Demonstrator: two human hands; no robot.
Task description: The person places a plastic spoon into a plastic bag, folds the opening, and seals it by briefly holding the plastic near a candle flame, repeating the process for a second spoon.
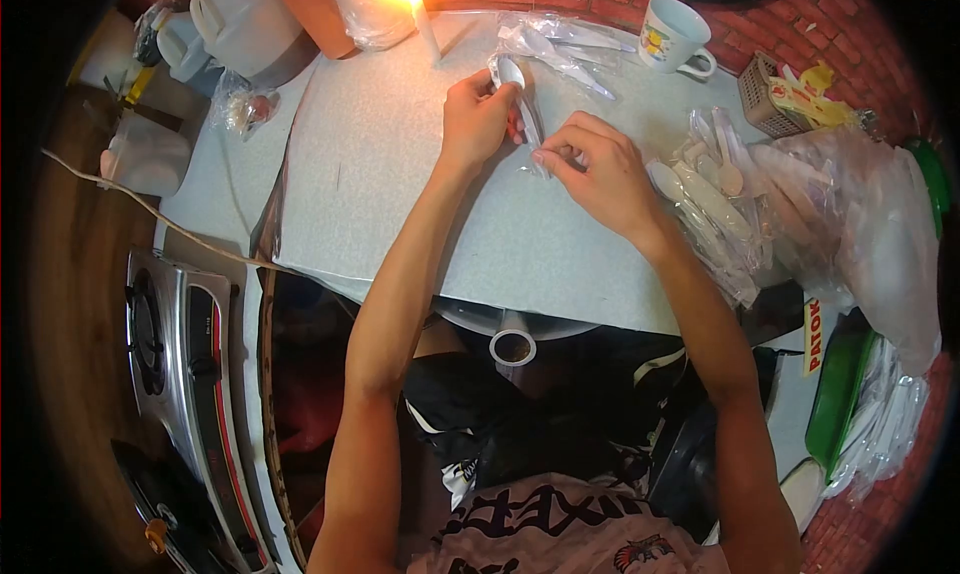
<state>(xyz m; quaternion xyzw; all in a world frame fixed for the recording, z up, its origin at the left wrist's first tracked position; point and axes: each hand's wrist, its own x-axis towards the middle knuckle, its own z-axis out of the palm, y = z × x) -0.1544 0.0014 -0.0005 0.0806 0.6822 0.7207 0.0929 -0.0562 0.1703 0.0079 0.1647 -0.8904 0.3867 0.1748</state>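
Observation:
Over the far middle of the table, a white plastic spoon (513, 72) slants between my two hands, its bowl end up and away from me. My left hand (475, 122) is closed round the spoon near its bowl, thumb on top. Thumb and fingers of my right hand (598, 169) pinch the lower end of the handle, where a bit of clear film shows. Just beyond lie several wrapped plastic utensils (562, 49). A lit white candle (427, 34) stands upright behind my left hand.
A pile of wrapped spoons and forks (715, 189) lies at the right, beside a large clear bag (880, 214). A mug (673, 36) and a small basket (768, 96) stand at the back right. Jugs (250, 24) and a gas stove (185, 344) are on the left.

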